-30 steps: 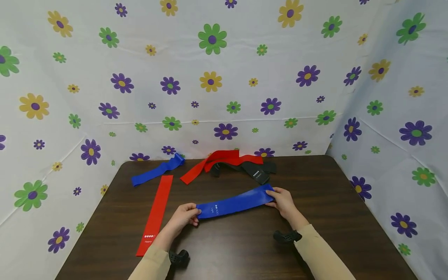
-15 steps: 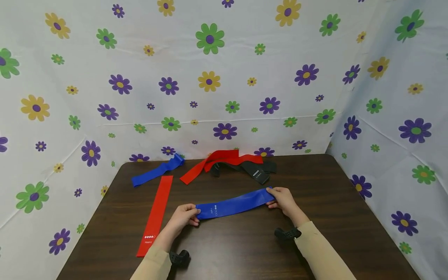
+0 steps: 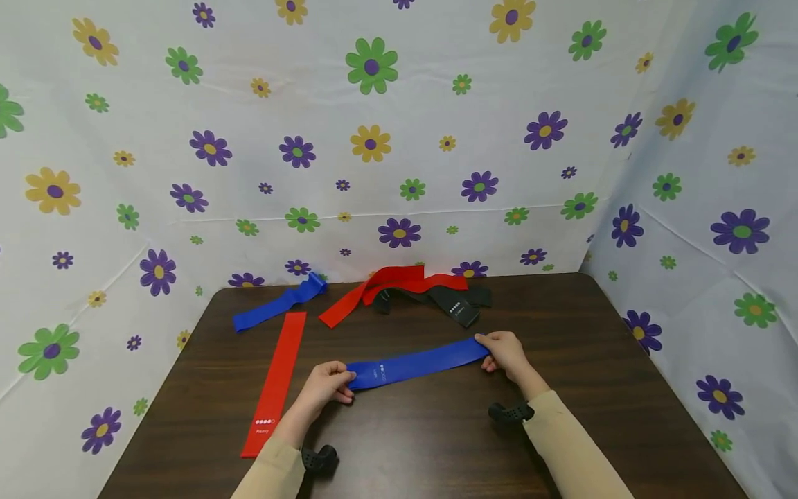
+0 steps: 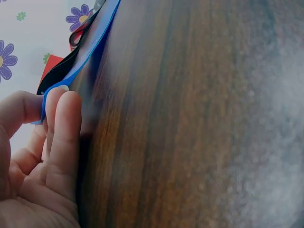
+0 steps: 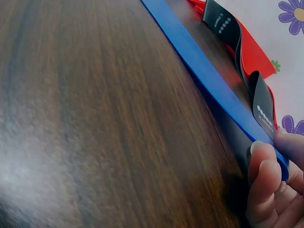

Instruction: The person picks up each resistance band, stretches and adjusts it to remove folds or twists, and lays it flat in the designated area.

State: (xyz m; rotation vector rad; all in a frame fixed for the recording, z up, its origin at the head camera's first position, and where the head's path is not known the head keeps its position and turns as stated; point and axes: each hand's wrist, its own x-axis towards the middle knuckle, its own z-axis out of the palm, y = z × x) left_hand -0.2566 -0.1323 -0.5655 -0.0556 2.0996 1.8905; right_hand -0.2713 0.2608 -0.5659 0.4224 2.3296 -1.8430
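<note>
Between my two hands a blue resistance band (image 3: 418,362) is stretched out nearly flat, with white print near its left end. My left hand (image 3: 325,385) pinches the left end between thumb and fingers; the left wrist view shows the band (image 4: 97,45) edge-on at the fingertips. The right end, a little farther from me, is pinched by my right hand (image 3: 506,357). In the right wrist view the band (image 5: 204,71) runs away from the thumb and fingers, with its shadow on the wood beneath.
A flat red band (image 3: 274,384) lies left of my left hand on the dark wooden table (image 3: 561,319). Behind are a crumpled blue band (image 3: 280,305), another red band (image 3: 399,278) and a black band (image 3: 455,305) partly overlapping. A flowered cloth (image 3: 399,138) hangs behind the table.
The held blue band has gone from slightly sagging to straighter and tauter. My right hand has shifted very slightly; both hands keep their pinch on the ends.
</note>
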